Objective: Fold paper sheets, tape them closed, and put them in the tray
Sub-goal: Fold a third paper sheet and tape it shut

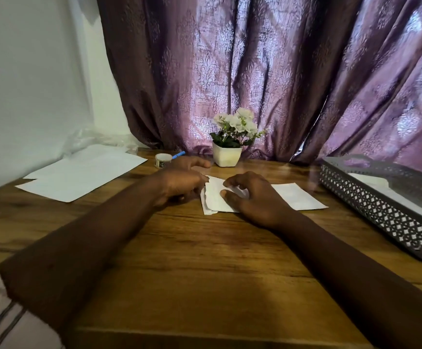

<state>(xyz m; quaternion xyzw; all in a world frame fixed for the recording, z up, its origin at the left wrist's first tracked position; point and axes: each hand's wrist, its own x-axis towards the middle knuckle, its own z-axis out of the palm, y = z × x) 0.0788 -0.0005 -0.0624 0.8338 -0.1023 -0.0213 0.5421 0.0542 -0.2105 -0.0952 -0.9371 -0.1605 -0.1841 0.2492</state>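
From the head camera, both bare hands work at the middle of the wooden table (204, 260). The left hand (179, 181) has its fingers curled at the left edge of a folded paper (213, 197); whether they pinch it I cannot tell. The right hand (252, 197) rests on the paper, fingers bent and spread, pressing down. Loose sheets (84, 172) lie far left. A tape roll (162, 160) and blue pen (179, 154) sit behind the left hand, beside a flower pot (227, 156). The grey tray (381, 210) stands at right with white paper inside.
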